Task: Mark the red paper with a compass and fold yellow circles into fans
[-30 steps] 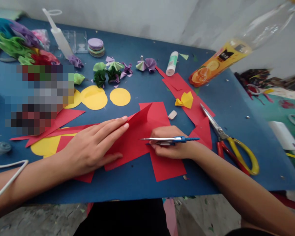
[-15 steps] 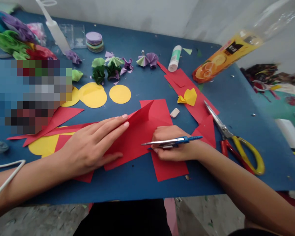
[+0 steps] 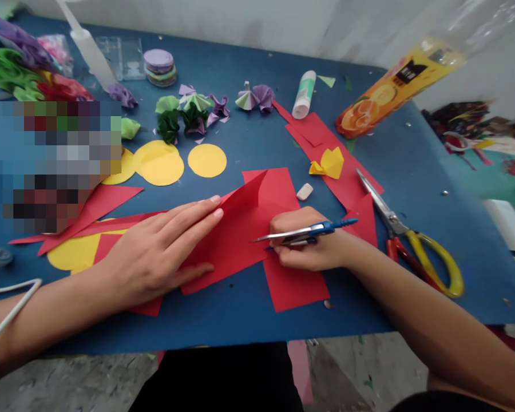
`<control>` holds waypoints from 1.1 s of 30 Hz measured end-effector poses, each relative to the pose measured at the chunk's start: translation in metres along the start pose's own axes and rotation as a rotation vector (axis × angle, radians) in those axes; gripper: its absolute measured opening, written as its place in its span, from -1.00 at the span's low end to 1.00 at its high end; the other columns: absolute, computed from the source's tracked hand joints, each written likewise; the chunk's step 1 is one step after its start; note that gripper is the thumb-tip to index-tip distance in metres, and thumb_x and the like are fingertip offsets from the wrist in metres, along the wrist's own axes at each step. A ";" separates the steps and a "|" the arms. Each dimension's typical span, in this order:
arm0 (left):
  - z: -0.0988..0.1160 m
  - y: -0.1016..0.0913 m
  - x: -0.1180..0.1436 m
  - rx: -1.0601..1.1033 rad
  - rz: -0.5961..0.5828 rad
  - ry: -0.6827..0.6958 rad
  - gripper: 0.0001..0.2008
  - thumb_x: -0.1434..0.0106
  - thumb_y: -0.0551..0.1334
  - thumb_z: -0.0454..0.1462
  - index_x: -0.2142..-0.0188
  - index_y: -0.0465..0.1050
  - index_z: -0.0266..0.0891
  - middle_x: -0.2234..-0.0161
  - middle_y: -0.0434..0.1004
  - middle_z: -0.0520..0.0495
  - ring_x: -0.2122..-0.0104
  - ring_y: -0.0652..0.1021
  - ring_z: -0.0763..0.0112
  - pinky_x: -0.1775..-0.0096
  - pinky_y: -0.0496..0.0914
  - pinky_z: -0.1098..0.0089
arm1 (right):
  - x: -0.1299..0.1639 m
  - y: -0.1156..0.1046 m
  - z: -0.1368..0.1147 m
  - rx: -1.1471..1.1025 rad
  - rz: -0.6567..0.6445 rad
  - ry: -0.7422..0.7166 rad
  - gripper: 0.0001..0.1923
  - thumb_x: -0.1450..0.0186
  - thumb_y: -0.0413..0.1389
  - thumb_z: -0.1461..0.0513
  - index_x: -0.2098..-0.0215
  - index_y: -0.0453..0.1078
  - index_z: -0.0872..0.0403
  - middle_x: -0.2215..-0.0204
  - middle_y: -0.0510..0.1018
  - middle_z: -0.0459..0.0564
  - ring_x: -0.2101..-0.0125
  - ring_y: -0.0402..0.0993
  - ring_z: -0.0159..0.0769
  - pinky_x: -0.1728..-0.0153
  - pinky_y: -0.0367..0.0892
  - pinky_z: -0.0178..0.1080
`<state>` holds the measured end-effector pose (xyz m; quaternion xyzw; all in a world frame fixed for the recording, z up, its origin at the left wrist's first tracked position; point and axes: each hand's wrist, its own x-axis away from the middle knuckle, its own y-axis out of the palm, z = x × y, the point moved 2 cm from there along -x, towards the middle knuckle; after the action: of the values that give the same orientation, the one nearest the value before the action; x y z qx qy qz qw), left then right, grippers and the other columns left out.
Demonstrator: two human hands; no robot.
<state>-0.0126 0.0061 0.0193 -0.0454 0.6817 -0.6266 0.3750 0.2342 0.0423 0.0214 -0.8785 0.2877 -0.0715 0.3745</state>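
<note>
A red paper sheet (image 3: pixel 234 240) with a raised, folded flap lies in front of me. My left hand (image 3: pixel 157 243) rests on it with fingers stretched out, holding it down. My right hand (image 3: pixel 313 256) is closed around a drawing compass (image 3: pixel 298 233) with silver legs and a blue top, over the sheet's right part. Where its point and lead meet the paper is hard to see. Another red paper piece (image 3: pixel 298 286) lies under the sheet, and a white eraser (image 3: pixel 304 191) sits just beyond my right hand.
Scissors (image 3: pixel 392 220) with red and yellow handles lie at right. Yellow paper circles (image 3: pixel 206 161), folded paper flowers (image 3: pixel 193 117), a glue stick (image 3: pixel 304 94) and a tilted juice bottle (image 3: pixel 395 91) are farther back. A blurred-out patch (image 3: pixel 68 166) covers the left side.
My right hand has shifted slightly away from me and to the right with the compass. My left hand stays on the red sheet. The whole view has moved a little.
</note>
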 end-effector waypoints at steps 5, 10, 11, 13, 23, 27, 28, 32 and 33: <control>0.000 0.000 0.000 0.002 -0.001 -0.001 -0.34 -0.26 0.22 -0.16 -0.23 0.02 -0.42 -0.17 0.23 -0.30 -0.13 0.36 0.24 -0.06 0.37 0.31 | -0.001 0.001 0.002 0.011 0.039 -0.005 -0.87 -0.16 0.03 0.39 0.54 0.26 0.12 0.64 0.29 -0.17 0.63 0.16 -0.53 0.60 0.10 -0.42; 0.000 0.000 0.001 0.003 0.012 0.002 -0.34 -0.26 0.21 -0.15 -0.23 0.02 -0.42 -0.16 0.25 -0.30 -0.12 0.37 0.24 -0.05 0.38 0.30 | -0.002 0.001 0.001 0.020 0.052 0.015 -0.86 -0.18 0.04 0.38 0.53 0.26 0.12 0.64 0.29 -0.18 0.62 0.17 -0.54 0.59 0.10 -0.43; 0.000 0.000 0.001 0.004 0.014 0.002 -0.34 -0.27 0.21 -0.15 -0.23 0.01 -0.41 -0.16 0.25 -0.30 -0.12 0.37 0.24 -0.05 0.38 0.30 | -0.002 0.001 0.001 0.020 0.053 0.021 -0.86 -0.18 0.04 0.38 0.53 0.26 0.12 0.64 0.29 -0.18 0.62 0.17 -0.54 0.59 0.10 -0.43; 0.000 0.000 0.001 0.007 0.020 0.002 -0.34 -0.27 0.20 -0.15 -0.24 0.00 -0.40 -0.16 0.26 -0.30 -0.12 0.37 0.24 -0.05 0.38 0.30 | -0.003 0.001 0.000 0.002 0.053 0.040 -0.87 -0.18 0.05 0.38 0.53 0.27 0.13 0.64 0.30 -0.18 0.62 0.17 -0.54 0.60 0.11 -0.43; 0.001 0.001 0.002 0.041 -0.013 -0.038 -0.37 -0.28 0.19 -0.18 -0.23 0.02 -0.42 -0.17 0.25 -0.31 -0.06 0.44 0.23 0.03 0.44 0.33 | -0.008 0.006 -0.002 -0.083 0.037 0.011 -0.90 -0.16 0.06 0.38 0.51 0.31 0.14 0.62 0.34 -0.17 0.63 0.18 -0.55 0.60 0.12 -0.45; 0.000 0.001 0.001 0.046 -0.001 -0.033 -0.37 -0.29 0.18 -0.18 -0.24 0.01 -0.40 -0.17 0.25 -0.31 -0.05 0.44 0.24 0.04 0.45 0.32 | -0.008 0.009 0.003 -0.076 0.001 0.007 -0.89 -0.18 0.07 0.36 0.51 0.29 0.14 0.61 0.34 -0.16 0.62 0.19 -0.53 0.59 0.11 -0.43; -0.001 0.001 0.001 0.047 0.002 -0.032 -0.37 -0.29 0.18 -0.18 -0.24 0.01 -0.40 -0.18 0.25 -0.31 -0.06 0.43 0.24 0.04 0.45 0.32 | -0.007 0.009 0.004 -0.079 -0.005 0.003 -0.90 -0.18 0.07 0.36 0.50 0.30 0.14 0.61 0.34 -0.16 0.61 0.19 -0.53 0.58 0.12 -0.42; -0.002 0.001 0.002 0.054 -0.002 -0.027 -0.37 -0.29 0.18 -0.17 -0.24 0.01 -0.41 -0.18 0.25 -0.31 -0.09 0.40 0.23 0.00 0.42 0.32 | -0.007 0.012 0.006 -0.064 -0.011 0.001 -0.89 -0.21 0.08 0.34 0.48 0.29 0.13 0.61 0.32 -0.17 0.61 0.19 -0.52 0.58 0.12 -0.42; -0.002 0.001 0.003 0.054 -0.002 -0.026 -0.37 -0.29 0.17 -0.17 -0.24 0.00 -0.40 -0.18 0.25 -0.31 -0.09 0.40 0.23 -0.01 0.42 0.32 | -0.007 0.012 0.006 -0.049 -0.003 -0.001 -0.89 -0.21 0.09 0.34 0.48 0.29 0.12 0.61 0.31 -0.17 0.60 0.20 -0.52 0.57 0.12 -0.42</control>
<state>-0.0150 0.0063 0.0171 -0.0442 0.6595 -0.6446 0.3842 0.2247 0.0437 0.0094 -0.8878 0.2880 -0.0644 0.3531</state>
